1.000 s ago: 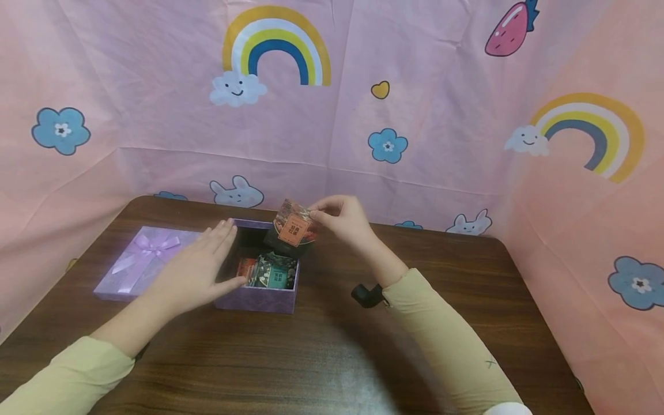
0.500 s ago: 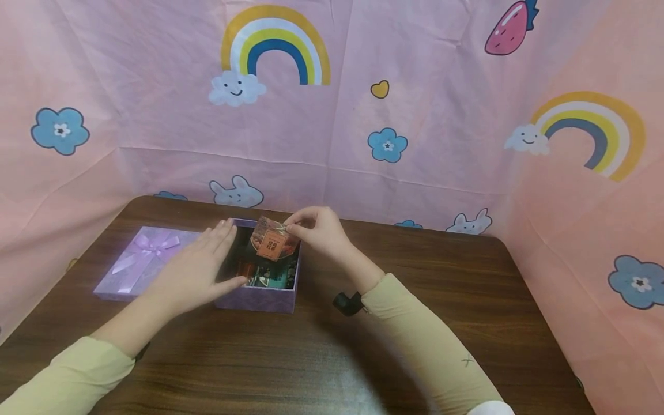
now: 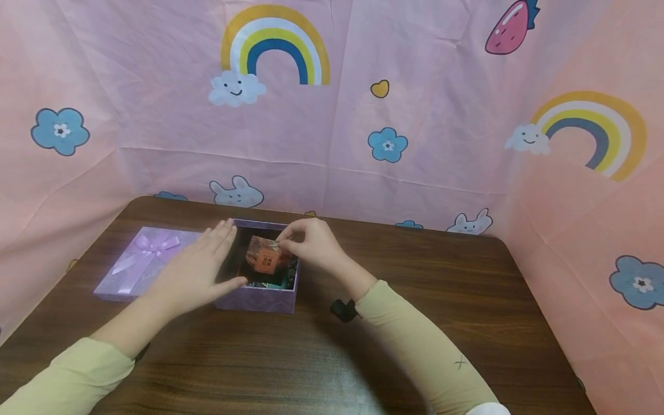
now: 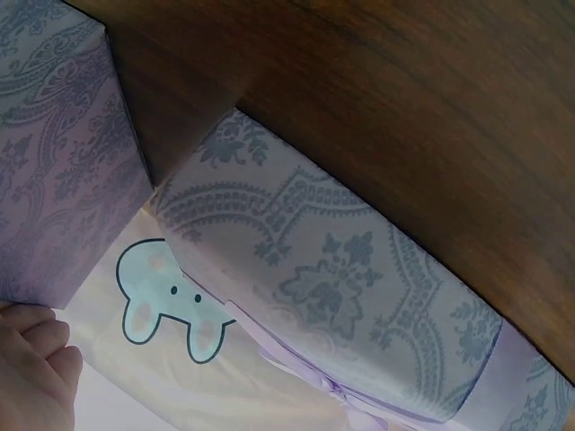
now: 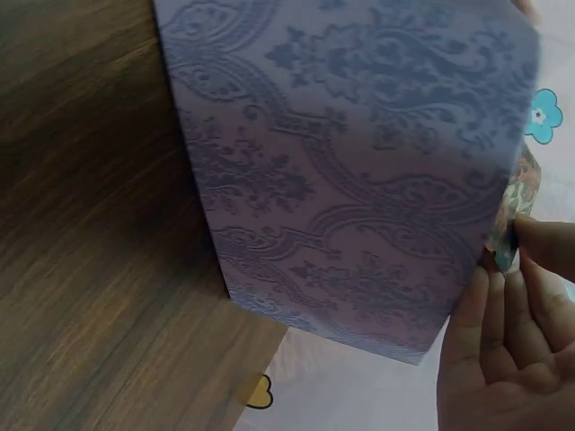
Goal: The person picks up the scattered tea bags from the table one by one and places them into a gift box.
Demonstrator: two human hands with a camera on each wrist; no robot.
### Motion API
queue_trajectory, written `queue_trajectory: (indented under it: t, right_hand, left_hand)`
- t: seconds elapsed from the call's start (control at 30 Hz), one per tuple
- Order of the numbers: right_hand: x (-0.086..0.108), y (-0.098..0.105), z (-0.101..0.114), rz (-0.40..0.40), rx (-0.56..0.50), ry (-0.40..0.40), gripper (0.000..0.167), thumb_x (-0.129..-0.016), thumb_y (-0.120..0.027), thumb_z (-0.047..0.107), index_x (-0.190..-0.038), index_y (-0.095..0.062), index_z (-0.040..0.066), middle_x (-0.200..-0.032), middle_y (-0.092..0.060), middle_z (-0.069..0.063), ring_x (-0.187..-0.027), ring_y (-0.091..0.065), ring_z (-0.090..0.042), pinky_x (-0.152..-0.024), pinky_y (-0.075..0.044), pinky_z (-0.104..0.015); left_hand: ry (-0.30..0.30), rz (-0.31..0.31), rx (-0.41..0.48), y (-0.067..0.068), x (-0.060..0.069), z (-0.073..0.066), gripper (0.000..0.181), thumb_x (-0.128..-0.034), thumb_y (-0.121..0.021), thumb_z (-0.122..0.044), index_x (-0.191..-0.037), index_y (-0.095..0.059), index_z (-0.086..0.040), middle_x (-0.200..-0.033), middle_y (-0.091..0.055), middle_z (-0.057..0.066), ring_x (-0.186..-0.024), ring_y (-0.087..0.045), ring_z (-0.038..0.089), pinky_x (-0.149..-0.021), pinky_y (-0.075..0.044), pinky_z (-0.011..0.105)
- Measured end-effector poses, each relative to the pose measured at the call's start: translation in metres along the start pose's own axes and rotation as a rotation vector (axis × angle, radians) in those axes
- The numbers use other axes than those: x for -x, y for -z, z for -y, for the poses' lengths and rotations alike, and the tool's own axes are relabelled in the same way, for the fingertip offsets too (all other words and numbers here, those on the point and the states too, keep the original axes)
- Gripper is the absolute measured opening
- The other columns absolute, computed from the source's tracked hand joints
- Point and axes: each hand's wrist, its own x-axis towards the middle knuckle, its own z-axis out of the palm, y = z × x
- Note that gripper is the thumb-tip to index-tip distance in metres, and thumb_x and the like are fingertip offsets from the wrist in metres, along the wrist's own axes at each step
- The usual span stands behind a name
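A purple patterned gift box [image 3: 255, 301], without its lid on, stands on the table with several small packets inside. My right hand [image 3: 317, 246] pinches the corner of a small packet with an orange label [image 3: 267, 260], held over the inside of the box near its right wall. In the right wrist view the box's patterned wall [image 5: 359, 180] hides most of that packet [image 5: 514, 202]. My left hand [image 3: 194, 266] rests along the box's left rim, fingers straight and thumb over the front corner. A green packet [image 3: 277, 284] shows partly beneath the held one.
The box's lid with a lilac ribbon bow [image 3: 150, 248] lies just left of the box, partly behind my left hand. The dark wooden table [image 3: 441, 276] reaches back to a pink printed cloth [image 3: 441, 75].
My right hand has moved left and down, bringing the orange-labelled packet from above the box's back right into its opening. My left hand has stayed put.
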Motion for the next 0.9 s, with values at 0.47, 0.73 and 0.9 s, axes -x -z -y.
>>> queue_trajectory:
  t: [0.47,0.73,0.9]
  right_hand:
    - [0.0069,-0.0055,-0.0039,0.007,0.174,0.126,0.008,-0.098,-0.076,0.014,-0.100,-0.083,0.012,-0.104,-0.082,-0.001,-0.105,-0.075,-0.016,-0.091,-0.060,-0.029]
    - [0.0092,-0.0043,-0.0034,0.000,0.292,0.192,0.010,-0.097,-0.078,0.015,-0.104,-0.085,0.013,-0.104,-0.083,-0.001,-0.102,-0.077,-0.016,-0.090,-0.062,-0.030]
    - [0.0093,-0.0030,-0.0047,-0.023,0.283,0.193,0.011,-0.095,-0.081,0.016,-0.105,-0.085,0.014,-0.106,-0.083,0.000,-0.089,-0.074,-0.014,-0.078,-0.058,-0.022]
  left_hand:
    - [-0.010,-0.021,0.000,0.0005,-0.0007,-0.0014,0.106,-0.0971,-0.067,-0.060,-0.163,-0.025,0.011,-0.172,-0.022,0.032,-0.160,-0.025,0.050,-0.132,-0.027,0.061]
    - [-0.011,-0.011,-0.007,0.0018,-0.0020,-0.0016,0.106,-0.0975,-0.065,-0.061,-0.163,-0.025,0.012,-0.172,-0.021,0.032,-0.160,-0.026,0.050,-0.131,-0.027,0.061]
    - [-0.013,-0.012,-0.013,0.0014,-0.0021,-0.0011,0.106,-0.0976,-0.065,-0.062,-0.163,-0.025,0.012,-0.172,-0.023,0.032,-0.160,-0.026,0.050,-0.131,-0.027,0.061]
